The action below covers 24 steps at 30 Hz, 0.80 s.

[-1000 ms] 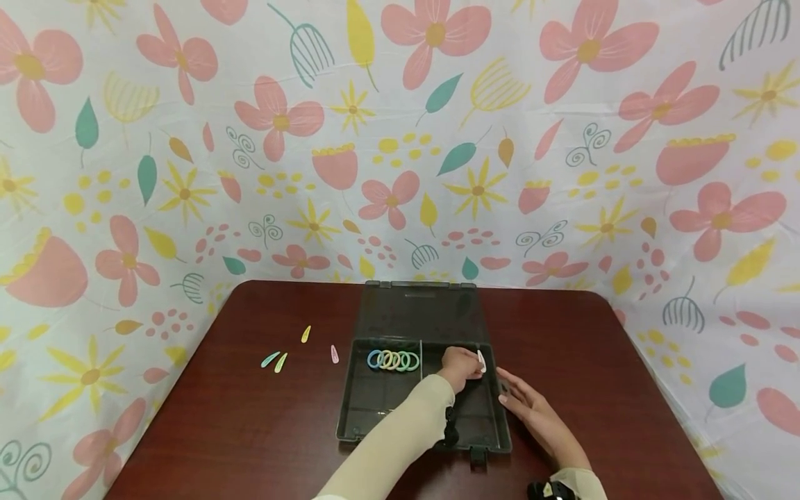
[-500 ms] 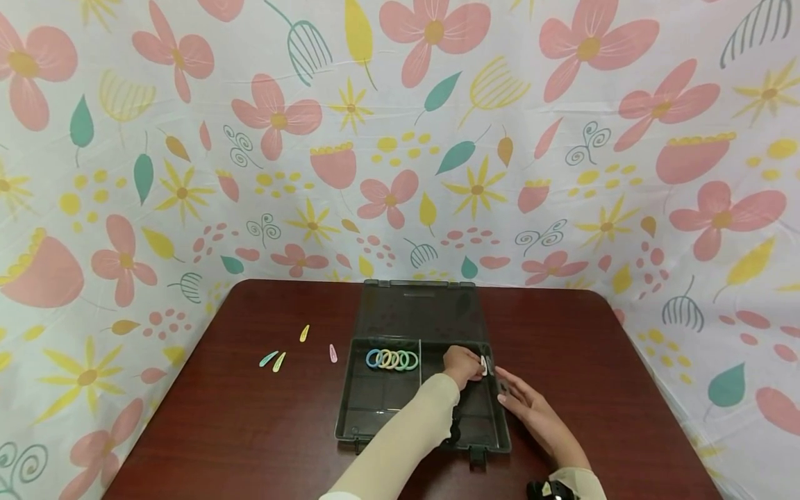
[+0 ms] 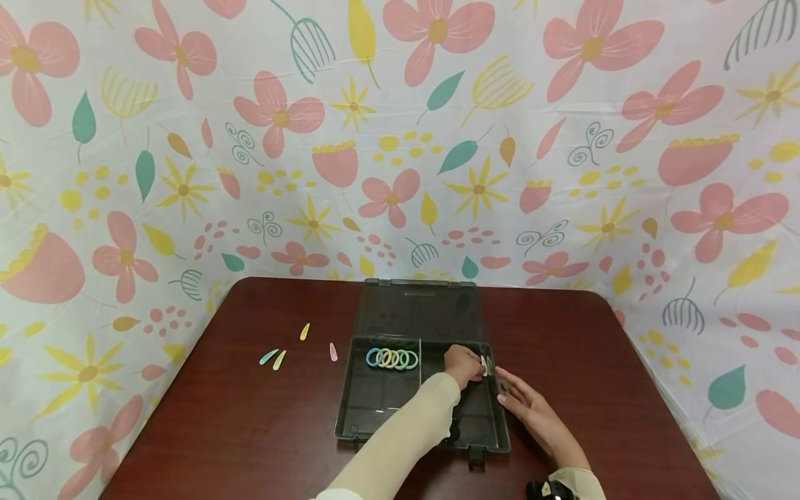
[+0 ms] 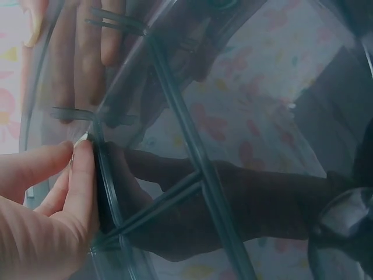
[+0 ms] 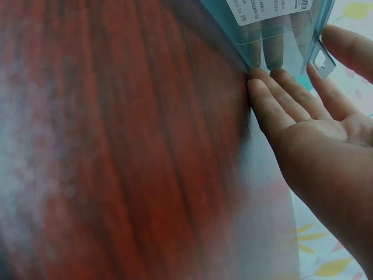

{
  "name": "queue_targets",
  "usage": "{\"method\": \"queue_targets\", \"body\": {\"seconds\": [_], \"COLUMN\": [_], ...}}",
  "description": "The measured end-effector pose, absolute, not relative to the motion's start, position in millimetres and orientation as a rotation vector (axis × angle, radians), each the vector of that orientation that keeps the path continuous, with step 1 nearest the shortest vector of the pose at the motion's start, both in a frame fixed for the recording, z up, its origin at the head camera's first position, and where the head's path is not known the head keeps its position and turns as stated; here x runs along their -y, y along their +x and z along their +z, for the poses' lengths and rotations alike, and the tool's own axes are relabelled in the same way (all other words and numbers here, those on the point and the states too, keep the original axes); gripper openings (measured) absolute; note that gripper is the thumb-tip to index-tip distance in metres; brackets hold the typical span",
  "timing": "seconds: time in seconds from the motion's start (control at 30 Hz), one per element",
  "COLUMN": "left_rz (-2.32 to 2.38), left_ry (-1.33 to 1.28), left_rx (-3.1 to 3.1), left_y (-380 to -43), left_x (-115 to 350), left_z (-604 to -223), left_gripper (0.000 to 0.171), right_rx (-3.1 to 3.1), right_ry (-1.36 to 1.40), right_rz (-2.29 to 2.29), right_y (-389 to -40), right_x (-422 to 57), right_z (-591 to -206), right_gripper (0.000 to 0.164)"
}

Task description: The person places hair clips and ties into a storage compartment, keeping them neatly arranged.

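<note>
My left hand (image 3: 463, 365) reaches into the right compartment of a dark see-through plastic box (image 3: 505, 434). Thumb and fingers pinch a small whitish snap hair clip (image 3: 484, 366) close to the compartment's right wall. In the left wrist view the fingers cover most of this hair clip (image 4: 82, 140), leaving only its tip in sight. Outside the box, my right hand (image 3: 537, 418) touches the right side with extended fingers. The right wrist view has those fingertips (image 5: 260, 87) along the box's wall, near a clear latch tab (image 5: 322, 60).
A row of several pastel rings (image 3: 392, 359) lies in the box's left compartment. The lid (image 3: 420, 312) is folded back toward the patterned cloth. Left of the box lie hair clips in yellow (image 3: 304, 332), blue (image 3: 269, 356), yellow-green (image 3: 278, 360) and pink (image 3: 333, 352) on the wooden table (image 3: 206, 423).
My left hand has shifted the whitish hair clip slightly right and down, toward the compartment's right wall. The right hand has stayed at the box's side.
</note>
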<state>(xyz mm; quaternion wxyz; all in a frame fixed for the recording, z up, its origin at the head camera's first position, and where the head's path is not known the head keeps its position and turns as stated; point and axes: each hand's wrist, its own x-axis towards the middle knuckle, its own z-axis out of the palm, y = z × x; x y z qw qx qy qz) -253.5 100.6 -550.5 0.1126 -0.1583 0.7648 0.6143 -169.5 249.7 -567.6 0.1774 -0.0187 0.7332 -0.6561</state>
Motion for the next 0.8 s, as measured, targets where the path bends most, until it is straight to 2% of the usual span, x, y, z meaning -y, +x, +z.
{"method": "queue_targets", "body": {"seconds": [0.37,0.6,0.8], "left_rz": [1.802,1.815,1.853], "left_ry": [-0.376,-0.151,0.055], "left_rx": [-2.202,-2.167,-2.175], "left_y": [-251.7,-241.6,-237.3], "left_x": [-89.2,-73.4,-39.4], "left_z": [-539.1,-512.2,-489.4], "left_gripper": [0.014,0.016,0.017], "right_rx": [-2.065,-2.081,-2.097], "right_ry": [-0.040,-0.047,-0.053], "right_rz": [-1.868,-1.838,-1.822], "right_y": [-169.4,-169.2,-170.5], "right_x": [-248.4,-248.8,-249.3], "right_z": [-566.0,-565.9,-567.4], "right_gripper": [0.060,0.062,0.062]}}
